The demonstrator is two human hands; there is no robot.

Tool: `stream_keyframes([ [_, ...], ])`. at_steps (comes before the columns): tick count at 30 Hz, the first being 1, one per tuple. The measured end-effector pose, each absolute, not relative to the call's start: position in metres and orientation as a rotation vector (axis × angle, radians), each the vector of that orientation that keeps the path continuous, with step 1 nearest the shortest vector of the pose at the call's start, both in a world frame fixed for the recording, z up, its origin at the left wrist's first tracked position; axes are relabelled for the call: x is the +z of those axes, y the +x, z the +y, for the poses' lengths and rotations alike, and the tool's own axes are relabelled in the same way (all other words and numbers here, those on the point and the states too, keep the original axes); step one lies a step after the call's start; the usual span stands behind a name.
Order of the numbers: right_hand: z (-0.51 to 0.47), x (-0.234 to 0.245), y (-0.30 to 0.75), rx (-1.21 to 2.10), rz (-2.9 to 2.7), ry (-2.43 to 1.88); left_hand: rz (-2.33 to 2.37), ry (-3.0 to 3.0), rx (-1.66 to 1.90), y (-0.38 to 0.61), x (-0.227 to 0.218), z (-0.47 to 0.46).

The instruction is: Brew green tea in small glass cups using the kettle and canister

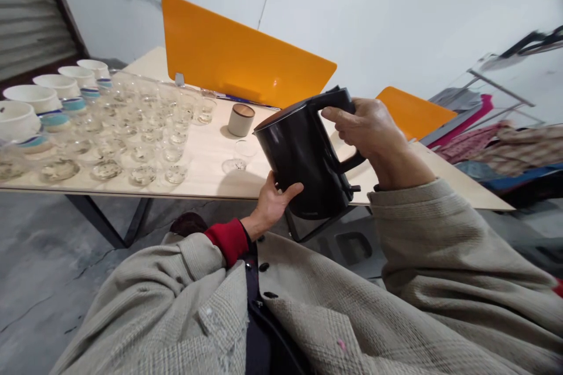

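Tilting in both hands, the black kettle (303,158) hangs over the front edge of the counter (206,179), its spout toward the left. The right hand (373,132) has its fingers wrapped around the handle (323,129). The left hand (271,206) holds the lower side of the body, thumb laid across it and most of the other fingers hidden. Just left of the kettle, below its spout, a lone clear cup (241,158) stands upright on the counter, dark bits at its bottom. Behind this cup sits a grey canister (240,122) with a brown top. More clear cups (143,152) crowd the left part of the counter in rows, many with dark bits inside, and white cups (20,124) line up beyond them. An orange screen (237,47) stands along the back; clothes (497,146) lie at the far right
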State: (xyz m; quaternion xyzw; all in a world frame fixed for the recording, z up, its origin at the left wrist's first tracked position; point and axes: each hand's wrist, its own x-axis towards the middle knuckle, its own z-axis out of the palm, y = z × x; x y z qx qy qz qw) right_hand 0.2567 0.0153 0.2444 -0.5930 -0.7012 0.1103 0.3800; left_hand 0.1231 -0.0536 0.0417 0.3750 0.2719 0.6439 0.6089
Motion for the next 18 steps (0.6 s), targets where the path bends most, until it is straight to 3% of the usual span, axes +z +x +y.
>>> stream_keyframes([
  [18,0.0147,0.2472,0.2512,0.349,-1.828,-1.470,0.579,0.874,1.486,0.1255,0.0379,-0.0529],
])
